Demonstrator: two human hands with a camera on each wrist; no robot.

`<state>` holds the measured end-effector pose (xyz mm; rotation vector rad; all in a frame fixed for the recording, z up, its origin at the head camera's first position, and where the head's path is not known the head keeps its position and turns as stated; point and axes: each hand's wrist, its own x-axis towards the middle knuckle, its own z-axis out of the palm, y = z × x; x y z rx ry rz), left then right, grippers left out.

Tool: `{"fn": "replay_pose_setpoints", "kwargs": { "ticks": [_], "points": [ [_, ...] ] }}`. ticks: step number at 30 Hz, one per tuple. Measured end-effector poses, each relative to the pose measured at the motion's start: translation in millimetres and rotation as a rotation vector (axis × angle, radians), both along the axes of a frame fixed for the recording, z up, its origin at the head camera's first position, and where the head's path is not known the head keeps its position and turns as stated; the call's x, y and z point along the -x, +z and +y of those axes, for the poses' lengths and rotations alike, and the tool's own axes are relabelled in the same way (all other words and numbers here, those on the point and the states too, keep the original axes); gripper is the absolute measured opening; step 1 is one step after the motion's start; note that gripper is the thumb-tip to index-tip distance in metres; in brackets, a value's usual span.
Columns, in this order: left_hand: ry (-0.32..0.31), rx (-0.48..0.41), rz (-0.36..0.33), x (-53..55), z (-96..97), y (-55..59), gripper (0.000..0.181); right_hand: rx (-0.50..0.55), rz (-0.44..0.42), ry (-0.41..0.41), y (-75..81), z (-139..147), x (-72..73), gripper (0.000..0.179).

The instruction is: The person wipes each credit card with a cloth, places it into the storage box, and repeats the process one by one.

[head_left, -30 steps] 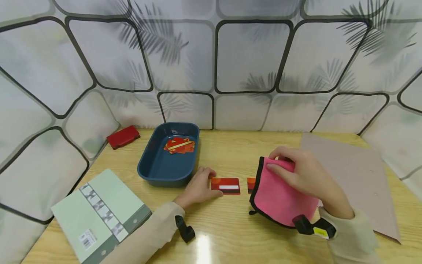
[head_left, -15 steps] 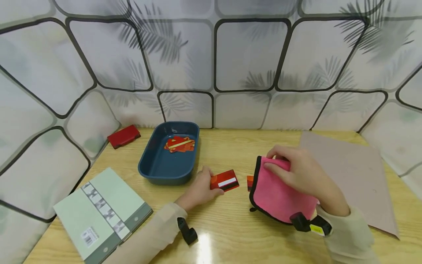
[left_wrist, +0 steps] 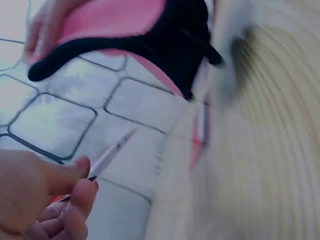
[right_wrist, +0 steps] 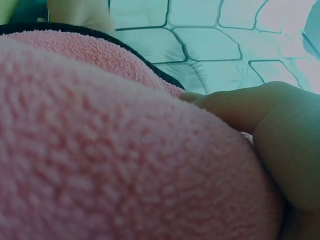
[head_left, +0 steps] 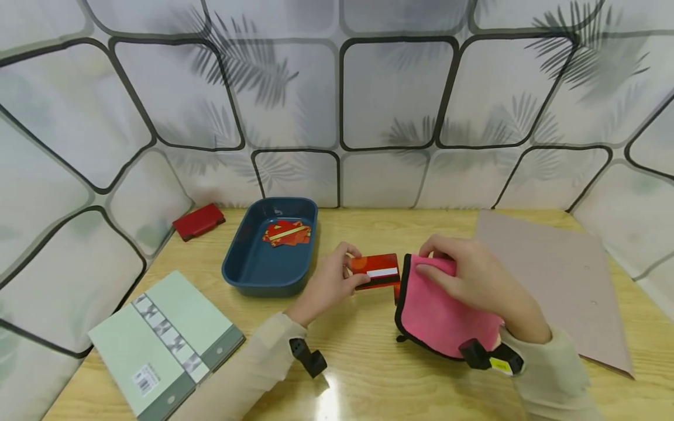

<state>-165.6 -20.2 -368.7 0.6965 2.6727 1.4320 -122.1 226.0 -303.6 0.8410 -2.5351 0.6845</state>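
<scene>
My left hand (head_left: 329, 283) pinches a red bank card (head_left: 376, 270) with a white strip and a dark band. In the left wrist view the card (left_wrist: 111, 155) is seen nearly edge-on between thumb and fingers, raised off the table. My right hand (head_left: 474, 283) grips the upper edge of a pink fleecy pouch (head_left: 439, 310) with black edging. The held card's right end is right at the pouch's black edge in the head view. A second red card (head_left: 397, 294) lies on the table, mostly hidden behind the pouch. The right wrist view is filled by pink fleece (right_wrist: 115, 145).
A blue tray (head_left: 247, 272) with several red and gold cards (head_left: 286, 233) stands behind my left hand. At the back left lies a red wallet-like case (head_left: 199, 222). A pale green folder box (head_left: 168, 345) is at the front left, a greyish-pink sheet (head_left: 558, 286) at the right.
My left hand has lifted the card off the table and carried it right and slightly back, up to the pouch's edge. The right hand keeps its grip with the pouch shifted slightly left.
</scene>
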Motion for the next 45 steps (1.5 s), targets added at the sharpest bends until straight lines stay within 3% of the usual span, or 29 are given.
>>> {"fn": "replay_pose_setpoints", "kwargs": {
  "ticks": [3, 7, 9, 12, 14, 19, 25, 30, 38, 45],
  "points": [
    [-0.019, -0.089, -0.006, -0.3, 4.3, 6.2, 0.036, 0.002, -0.013, 0.008, -0.8, 1, 0.4, 0.020],
    [-0.039, -0.118, 0.056, -2.2, 7.5, 11.7, 0.034, -0.014, -0.012, -0.008, -2.0, 1, 0.0, 0.019],
    [-0.065, -0.137, 0.050, -4.0, 8.3, 14.4, 0.035, -0.031, -0.017, -0.023, -2.5, -1, -0.3, 0.018],
    [-0.120, -0.191, -0.009, -7.2, 9.5, 17.4, 0.039, -0.052, -0.031, -0.029, -3.5, -6, -0.2, 0.016],
    [-0.162, -0.240, -0.080, -9.4, 11.1, 18.2, 0.044, -0.045, -0.041, -0.002, -4.7, -8, 0.7, 0.015],
    [-0.257, -0.302, -0.168, -16.8, 16.7, 19.6, 0.055, -0.019, -0.014, 0.063, -11.1, -12, 3.5, 0.016],
    [-0.325, -0.327, -0.210, -25.2, 16.8, 19.0, 0.058, -0.056, 0.030, 0.090, -20.9, -20, 5.2, 0.014],
    [-0.357, -0.355, -0.213, -21.6, 17.4, 21.8, 0.059, -0.022, 0.093, 0.097, -23.3, -22, 9.0, 0.017],
    [-0.336, -0.357, -0.242, -22.1, 18.1, 23.6, 0.061, -0.007, 0.106, 0.089, -23.4, -23, 11.0, 0.019],
    [-0.264, -0.405, -0.246, -22.3, 18.4, 21.4, 0.060, -0.024, 0.086, 0.035, -22.0, -28, 7.3, 0.019]
  ]
}}
